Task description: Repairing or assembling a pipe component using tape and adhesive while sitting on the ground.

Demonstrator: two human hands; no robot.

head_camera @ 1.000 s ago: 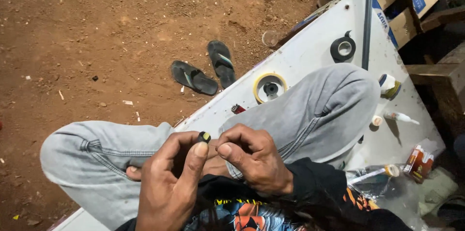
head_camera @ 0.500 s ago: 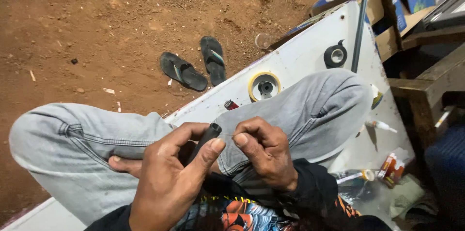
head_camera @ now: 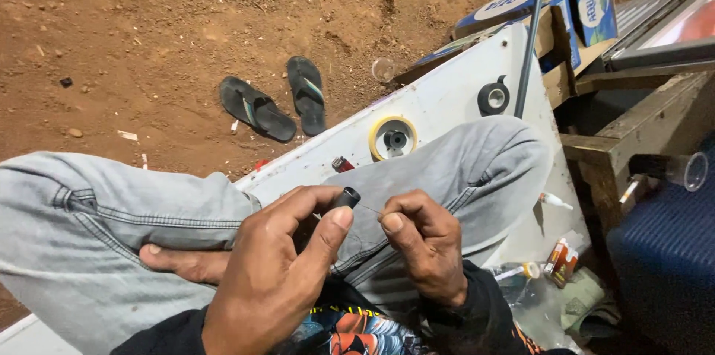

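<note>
Over crossed knees, left hand (head_camera: 272, 280) gripping one black cap (head_camera: 346, 197), right hand (head_camera: 424, 247) pinching one wire (head_camera: 368, 208)

Even warm light, soft shadows, sharp centre, slight stretch at edges

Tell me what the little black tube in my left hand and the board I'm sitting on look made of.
The black tube looks like matte plastic or rubber, dull with no glint. The white board seems painted or laminated sheet, smooth and scuffed.
</note>
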